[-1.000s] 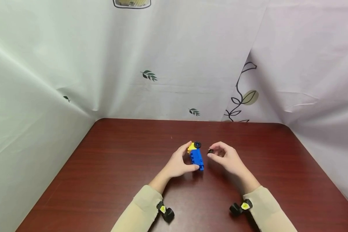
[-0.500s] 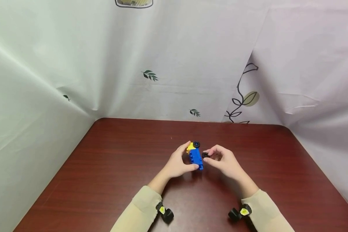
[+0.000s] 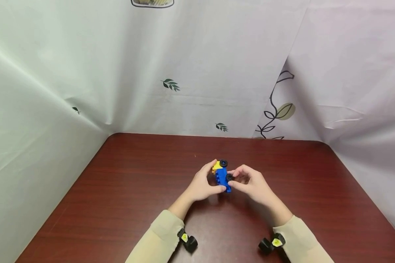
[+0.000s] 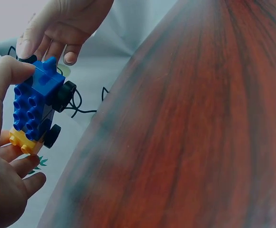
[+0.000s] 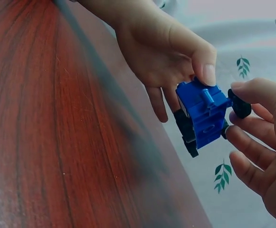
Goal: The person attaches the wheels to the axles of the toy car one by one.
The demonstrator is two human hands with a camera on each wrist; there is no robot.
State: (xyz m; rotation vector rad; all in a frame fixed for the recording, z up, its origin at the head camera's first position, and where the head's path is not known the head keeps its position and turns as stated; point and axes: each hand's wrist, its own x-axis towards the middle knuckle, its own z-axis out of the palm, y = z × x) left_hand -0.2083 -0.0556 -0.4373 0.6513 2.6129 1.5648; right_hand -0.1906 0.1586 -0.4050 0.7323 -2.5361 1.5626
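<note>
Raised above the table is a toy car (image 3: 221,176) of blue and yellow building blocks. My left hand (image 3: 201,185) grips it by its ends, thumb on the blue end and fingers at the yellow one. My right hand (image 3: 256,185) pinches a black wheel (image 5: 241,105) between thumb and fingers, against a blue side peg of the car. Two black wheels sit on the opposite side in the left wrist view, one of them a rear wheel (image 4: 64,97). Another wheel (image 3: 223,163) is on the yellow end, facing the right hand's side.
The dark red wooden table (image 3: 135,175) extends around both hands. A pale cloth (image 3: 200,65) printed with leaves hangs behind and at the sides. A small black camera (image 3: 191,243) is strapped at the left wrist, another camera (image 3: 266,246) at the right.
My right hand has moved left with the wheel, from a gap beside the car until the wheel meets the car's side. My left hand and the car have stayed almost still.
</note>
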